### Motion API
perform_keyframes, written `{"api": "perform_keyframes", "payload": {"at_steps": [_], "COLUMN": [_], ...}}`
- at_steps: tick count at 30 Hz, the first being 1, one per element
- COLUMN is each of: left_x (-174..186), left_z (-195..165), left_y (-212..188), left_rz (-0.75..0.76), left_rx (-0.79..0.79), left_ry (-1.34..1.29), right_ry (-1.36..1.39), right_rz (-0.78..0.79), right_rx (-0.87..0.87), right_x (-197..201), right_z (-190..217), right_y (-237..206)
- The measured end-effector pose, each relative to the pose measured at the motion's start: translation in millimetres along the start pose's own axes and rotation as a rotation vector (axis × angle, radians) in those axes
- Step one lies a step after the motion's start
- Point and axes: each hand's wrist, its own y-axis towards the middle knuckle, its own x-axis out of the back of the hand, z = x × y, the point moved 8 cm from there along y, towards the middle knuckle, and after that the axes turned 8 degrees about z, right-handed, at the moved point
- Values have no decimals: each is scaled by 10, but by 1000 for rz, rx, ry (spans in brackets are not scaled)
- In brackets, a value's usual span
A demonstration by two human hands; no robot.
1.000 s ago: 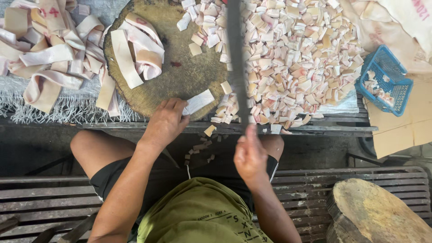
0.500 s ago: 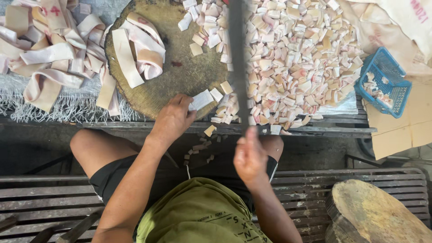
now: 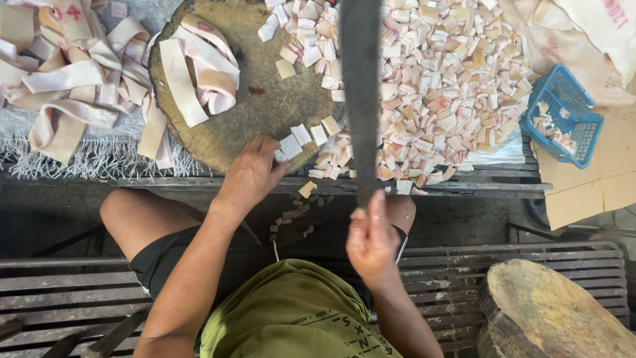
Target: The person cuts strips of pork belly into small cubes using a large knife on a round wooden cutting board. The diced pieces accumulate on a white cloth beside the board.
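My right hand [image 3: 371, 238] grips the handle of a long dark cleaver [image 3: 361, 93], whose blade is raised and points away from me over the pile of cut pieces. My left hand [image 3: 255, 172] rests on the near edge of a round wooden chopping block [image 3: 258, 99], fingers pressing a short pale strip [image 3: 290, 146] with a couple of freshly cut squares beside it. Long pale pink-and-white strips [image 3: 199, 66] lie on the block's far left side.
A big heap of small cut squares [image 3: 450, 86] covers the surface right of the block. More long strips [image 3: 59, 86] lie at far left. A blue plastic basket [image 3: 563, 116] sits at right on cardboard. A second wooden block [image 3: 550, 311] stands by the slatted bench.
The strip under my left hand has been cut shorter, with new squares lying to its right. The cleaver stays raised; my left hand shifted slightly right.
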Motion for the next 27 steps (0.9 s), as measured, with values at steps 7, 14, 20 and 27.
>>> {"api": "perform_keyframes", "payload": {"at_steps": [7,14,20,27], "left_x": [-45,68,178,438], "left_z": [9,53,5,239], "left_y": [-58,-108,-158,-79], "left_rz": [-4,-29,13,-278], "left_rx": [-38,-23,19,68], "left_ry": [60,5,78,126], "right_ry": [-64,160,-158,109], "right_rz": [350,4,607,281], "right_rx": [-97,-175,-226,-236], "right_x": [-535,-16,-776,-302], "right_z": [-186,-207,-250,-206], "right_y": [-53,-176,-177,-116]}}
